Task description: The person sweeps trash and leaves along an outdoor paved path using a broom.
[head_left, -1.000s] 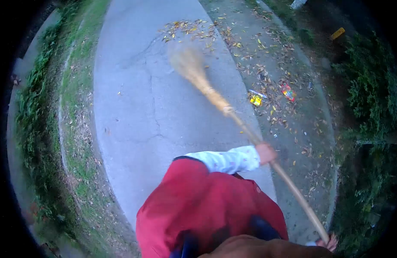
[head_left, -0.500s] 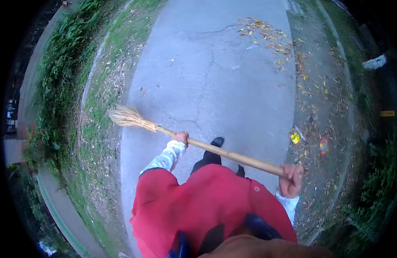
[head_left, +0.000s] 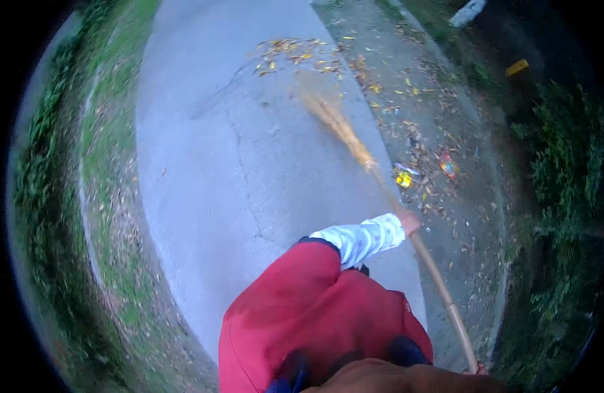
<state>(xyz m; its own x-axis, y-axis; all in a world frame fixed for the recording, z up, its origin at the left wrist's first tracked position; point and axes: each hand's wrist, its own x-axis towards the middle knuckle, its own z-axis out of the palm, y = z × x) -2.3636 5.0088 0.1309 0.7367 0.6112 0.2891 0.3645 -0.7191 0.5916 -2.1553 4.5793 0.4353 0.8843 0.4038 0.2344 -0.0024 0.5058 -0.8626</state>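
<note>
A long-handled straw broom (head_left: pixel 344 134) stretches across the right half of the head view, its bristles blurred by motion over the path near a patch of leaves (head_left: pixel 292 54). My left hand (head_left: pixel 410 223), in a pale patterned sleeve, grips the handle partway along, with the fingers wrapped round it. At the handle's far end, low in the view, only a small part of my right hand (head_left: pixel 481 370) shows, closed on the wood. The bristle tips are smeared, so I cannot tell whether they touch the ground.
The paved path (head_left: pixel 203 170) has cracks. Along its right edge runs a dirt strip with scattered leaves, a yellow wrapper (head_left: pixel 404 179) and a red wrapper (head_left: pixel 448 166). Grass (head_left: pixel 112 157) borders the left side. Bushes (head_left: pixel 567 150) stand at the far right.
The broom has swung from the left edge of the path over to the right, bristles now pointing forward. My left hand moved right; my right hand moved down and back. The view turned and shifted.
</note>
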